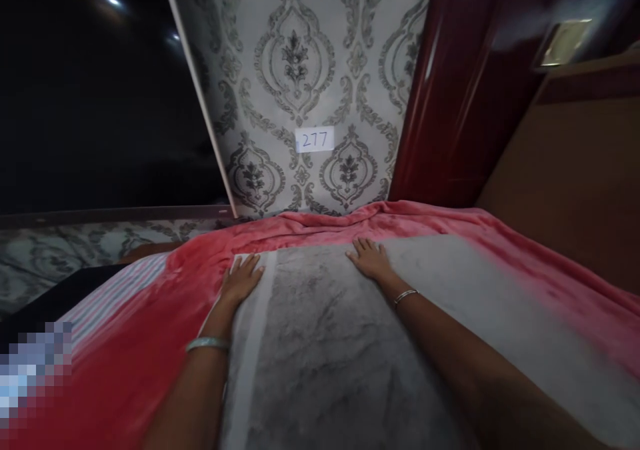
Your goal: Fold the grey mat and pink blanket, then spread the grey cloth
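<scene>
A grey plush cloth point(320, 343) lies spread flat in front of me, with a pale stripe along its left side. Its right part is a lighter grey; whether that is a second piece I cannot tell. My left hand point(242, 278) rests on the cloth's far left corner, fingers apart. Farther right, my right hand point(369, 258) lies flat near the far edge, its fingers spread. Neither hand grips anything. Under the cloth is a red plush blanket point(140, 350), showing on the left, at the back and on the right.
A large black screen point(100, 103) stands at the left, close to the patterned wall point(295, 57). A paper label point(315, 139) reading 277 is on that wall. Dark red glossy woodwork point(450, 90) rises at the right. Striped fabric point(120, 290) shows at the left edge.
</scene>
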`<state>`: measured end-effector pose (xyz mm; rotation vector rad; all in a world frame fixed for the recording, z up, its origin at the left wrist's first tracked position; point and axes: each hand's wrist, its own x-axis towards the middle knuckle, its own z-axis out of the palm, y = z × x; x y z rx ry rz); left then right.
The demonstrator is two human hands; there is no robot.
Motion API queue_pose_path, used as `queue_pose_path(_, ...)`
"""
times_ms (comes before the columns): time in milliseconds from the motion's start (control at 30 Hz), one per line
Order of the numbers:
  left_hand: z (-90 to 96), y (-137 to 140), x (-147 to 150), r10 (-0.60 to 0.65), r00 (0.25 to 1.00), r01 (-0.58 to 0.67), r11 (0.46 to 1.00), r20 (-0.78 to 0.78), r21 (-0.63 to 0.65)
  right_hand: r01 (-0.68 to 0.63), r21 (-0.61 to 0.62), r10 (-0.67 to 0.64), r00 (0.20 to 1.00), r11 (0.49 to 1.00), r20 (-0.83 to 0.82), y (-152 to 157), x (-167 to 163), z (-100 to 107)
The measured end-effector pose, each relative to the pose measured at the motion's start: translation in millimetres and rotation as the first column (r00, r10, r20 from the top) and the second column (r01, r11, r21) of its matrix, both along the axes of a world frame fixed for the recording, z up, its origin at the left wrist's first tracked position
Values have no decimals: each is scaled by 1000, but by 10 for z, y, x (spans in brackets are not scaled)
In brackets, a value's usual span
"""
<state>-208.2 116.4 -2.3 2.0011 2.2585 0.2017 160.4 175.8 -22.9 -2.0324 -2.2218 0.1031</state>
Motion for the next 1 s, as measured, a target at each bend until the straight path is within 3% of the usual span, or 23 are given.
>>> queue_pose_path(300,-25,82,-51,-2,999,3,1000,-34,30,125,-9,-125,991,992,42,22,1207,22)
queue_pose_path(667,-97,171,-165,-25,1000,25,998,-5,49,338,-12,-339,941,941,-8,-96,2313,10)
queue_pose_path(867,-84,169,-150,-24,999,23,999,28,42,408,-49,-409,912,911,-12,-310,2731,14)
queue_pose_path(1000,-69,157,-128,-33,999,30,997,37,72,471,17,-471,882,882,12,-551,2636,65)
